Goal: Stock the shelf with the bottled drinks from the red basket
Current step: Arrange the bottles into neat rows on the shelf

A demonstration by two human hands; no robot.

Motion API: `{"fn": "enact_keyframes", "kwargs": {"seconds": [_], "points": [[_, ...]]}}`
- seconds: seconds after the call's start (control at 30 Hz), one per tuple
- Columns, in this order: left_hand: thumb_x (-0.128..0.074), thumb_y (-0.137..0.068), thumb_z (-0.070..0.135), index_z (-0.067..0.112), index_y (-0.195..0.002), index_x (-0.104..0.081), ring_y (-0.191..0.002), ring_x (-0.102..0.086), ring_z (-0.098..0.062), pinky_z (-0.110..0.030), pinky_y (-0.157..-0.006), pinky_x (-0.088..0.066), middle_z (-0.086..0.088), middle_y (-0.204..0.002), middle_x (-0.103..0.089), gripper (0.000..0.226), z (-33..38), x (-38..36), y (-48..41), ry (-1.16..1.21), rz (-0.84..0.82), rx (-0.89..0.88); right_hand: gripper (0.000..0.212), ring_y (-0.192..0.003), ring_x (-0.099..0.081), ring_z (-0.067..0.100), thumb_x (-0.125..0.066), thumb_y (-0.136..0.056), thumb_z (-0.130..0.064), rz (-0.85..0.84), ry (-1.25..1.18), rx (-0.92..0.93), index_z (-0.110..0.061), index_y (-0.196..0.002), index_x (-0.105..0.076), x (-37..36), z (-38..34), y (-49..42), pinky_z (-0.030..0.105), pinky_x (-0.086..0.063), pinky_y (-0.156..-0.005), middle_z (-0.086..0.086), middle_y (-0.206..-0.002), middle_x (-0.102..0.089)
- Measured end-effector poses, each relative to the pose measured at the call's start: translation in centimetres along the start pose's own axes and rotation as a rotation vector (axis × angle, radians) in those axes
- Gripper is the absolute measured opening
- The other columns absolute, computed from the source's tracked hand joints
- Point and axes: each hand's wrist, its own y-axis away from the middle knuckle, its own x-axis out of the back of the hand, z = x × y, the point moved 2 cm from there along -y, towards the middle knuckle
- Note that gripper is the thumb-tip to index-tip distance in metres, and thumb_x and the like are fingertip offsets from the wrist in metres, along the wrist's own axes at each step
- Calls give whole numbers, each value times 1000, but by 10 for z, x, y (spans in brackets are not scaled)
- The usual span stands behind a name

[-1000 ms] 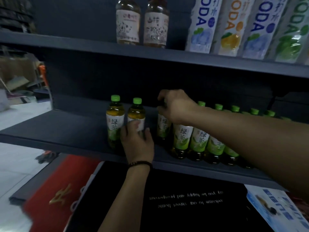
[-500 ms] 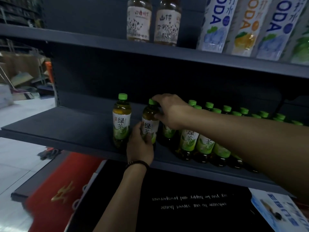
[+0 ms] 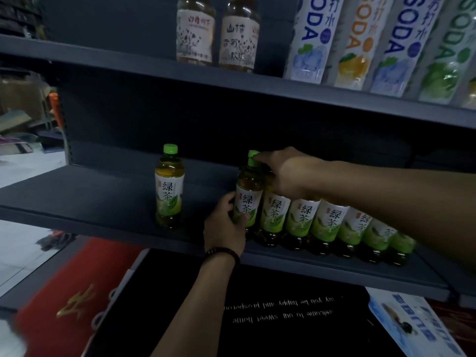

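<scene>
L hand (image 3: 224, 228) grips green tea bottle (image 3: 247, 197) on shelf (image 3: 103, 199); R hand (image 3: 288, 173) pinches its cap.

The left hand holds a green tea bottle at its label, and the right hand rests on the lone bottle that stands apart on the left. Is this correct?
Not quite. In the head view the right hand rests on the cap of the same green tea bottle that the left hand holds; the lone bottle stands untouched.

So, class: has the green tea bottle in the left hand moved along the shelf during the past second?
Yes. The held bottle has slid right, away from the lone bottle, and now touches the row.
</scene>
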Motion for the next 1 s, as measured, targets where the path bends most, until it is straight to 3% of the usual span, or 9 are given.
{"fn": "enact_keyframes", "kwargs": {"seconds": [0.2, 0.3, 0.37, 0.43, 0.53, 0.63, 0.7, 0.8, 1.0], "points": [[-74, -95, 13, 37, -145, -59, -119, -70, -16, -46, -103, -58, 10, -133, -72, 57, 0, -10, 7, 12, 27, -10, 71, -74, -64, 19, -60, -99, -10, -5, -1, -14, -30, -160, -31, -1, 2, 10, 37, -65, -64, 9, -122, -60], [-74, -97, 25, 32, -139, -64, -114, -71, -17, -44, -99, -60, 6, -129, -73, 44, 4, -4, 4, 37, 38, -33, 67, -88, -68, 27, -61, -99, -18, 52, 26, -4, -26, -158, -33, -3, -5, 13, 42, -65, -71, 11, -123, -63], [-71, -98, 30, 27, -129, -67, -107, -70, -18, -44, -93, -60, 3, -120, -74, 31, 8, 16, -1, -9, 174, -95, 64, -98, -66, 29, -62, -97, -24, 124, 12, 45, -27, -155, -35, -6, -15, 13, 41, -63, -73, 10, -128, -60], [-70, -97, 21, 22, -120, -67, -104, -67, -21, -47, -91, -59, 0, -114, -69, 23, 9, 45, -5, -50, 366, -166, 61, -114, -61, 32, -61, -96, -26, 164, -29, 136, -28, -153, -37, -7, -33, 8, 43, -58, -86, 7, -136, -53], [-72, -92, 14, 17, -128, -60, -123, -56, -33, -43, -108, -41, -11, -132, -60, 38, -1, 92, -14, -164, 500, -91, 61, -126, -53, 30, -62, -94, -20, 131, -104, 242, -28, -150, -40, -10, -70, -8, 44, -52, -97, 3, -141, -46], [-70, -94, 14, 21, -156, -42, -145, -41, -32, -45, -124, -25, -11, -158, -46, 68, -20, 123, -28, -200, 373, 69, 75, -143, -41, 28, -60, -94, -11, 37, -162, 298, -28, -160, -28, -13, -106, -26, 42, -44, -114, 3, -157, -36], [-68, -97, 14, 26, -164, -30, -151, -40, -28, -47, -127, -30, -6, -165, -41, 77, -30, 132, -35, -146, 230, 97, 85, -154, -27, 27, -60, -96, -8, 7, -163, 304, -24, -166, -15, -12, -125, -36, 36, -30, -124, 3, -170, -21], [-67, -98, 21, 33, -160, -37, -134, -58, -21, -47, -114, -46, 4, -150, -58, 70, -33, 132, -44, -101, 109, 30, 91, -161, -9, 21, -62, -97, -8, -22, -164, 302, -21, -167, -6, -8, -139, -48, 30, -13, -126, 3, -175, -5], [-58, -102, 13, 32, -150, -50, -130, -58, -18, -48, -113, -47, 9, -142, -60, 52, -39, 128, -52, -80, 77, 8, 89, -160, -16, 21, -65, -95, -8, -6, -203, 274, -20, -167, -13, -2, -129, -54, 28, -18, -124, 2, -174, -12]]}}
